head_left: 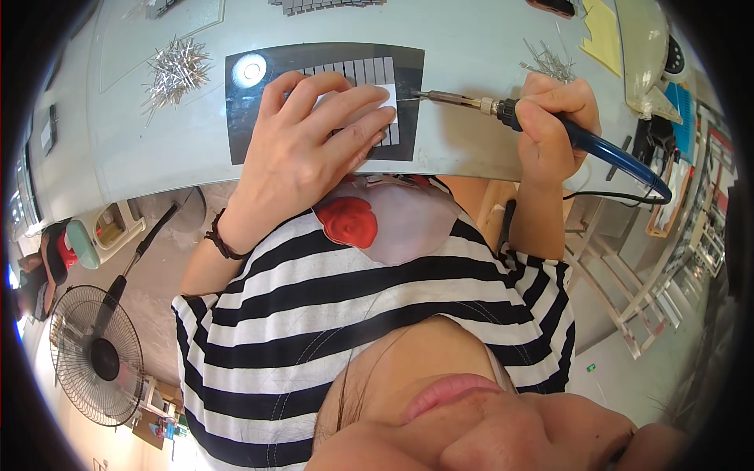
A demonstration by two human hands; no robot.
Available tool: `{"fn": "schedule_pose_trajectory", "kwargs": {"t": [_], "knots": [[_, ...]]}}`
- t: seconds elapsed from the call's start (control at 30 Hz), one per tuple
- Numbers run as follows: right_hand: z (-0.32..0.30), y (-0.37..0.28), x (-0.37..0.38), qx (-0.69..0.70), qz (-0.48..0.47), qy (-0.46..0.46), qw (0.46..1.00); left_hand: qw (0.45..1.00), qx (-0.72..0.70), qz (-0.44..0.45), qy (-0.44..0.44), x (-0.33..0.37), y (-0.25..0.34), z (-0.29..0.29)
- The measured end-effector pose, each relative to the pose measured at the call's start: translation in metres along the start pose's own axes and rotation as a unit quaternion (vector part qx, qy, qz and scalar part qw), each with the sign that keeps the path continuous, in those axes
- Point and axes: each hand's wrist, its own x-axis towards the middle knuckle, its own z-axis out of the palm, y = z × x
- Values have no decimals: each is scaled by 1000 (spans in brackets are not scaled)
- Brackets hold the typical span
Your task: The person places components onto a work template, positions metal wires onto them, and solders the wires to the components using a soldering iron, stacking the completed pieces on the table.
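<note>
A dark rectangular board [255, 133] lies at the near edge of the table, with a row of narrow grey strips [375, 69] on it. My left hand [302, 149] rests over the strips, its outer fingers curled. Its index and middle fingertips press close together on a small white piece [392, 119] at the right end of the row; the thumb is mostly hidden beneath. From the right, my right hand [554, 125] grips a soldering iron [593, 141] with a blue handle. The iron's tip points left and meets a thin wire [408, 99] beside the white piece.
Piles of thin metal pins lie at the left [177, 72] and beyond my right hand [547, 61]. More grey strips [326, 5] sit at the far edge. A yellow paper [602, 35] is at the far right. The iron's black cable [613, 196] hangs by the table edge.
</note>
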Motion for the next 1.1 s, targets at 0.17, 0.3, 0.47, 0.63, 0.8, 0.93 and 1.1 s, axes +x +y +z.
{"fn": "schedule_pose_trajectory", "kwargs": {"t": [0.17,0.3,0.47,0.63,0.8,0.93,1.1], "knots": [[1,1,2,-5,-11,-4,1000,1000,-8,-8,-7,-1,0,0],[0,1,1,-23,-34,-34,999,1000,-12,-14,-11,-1,0,-2],[3,2,1,-29,-54,-48,997,1000,-6,2,-6,-4,-4,-2],[5,2,1,-30,-52,-48,997,1000,-4,2,-5,-5,-5,-2],[5,0,1,-28,-36,-45,998,1000,-3,1,-6,-4,-4,-2],[6,0,0,-30,-26,-45,998,1000,-2,4,-4,-5,-5,-2],[6,0,0,-27,-26,-47,998,1000,-5,4,-6,-5,-5,-2]]}}
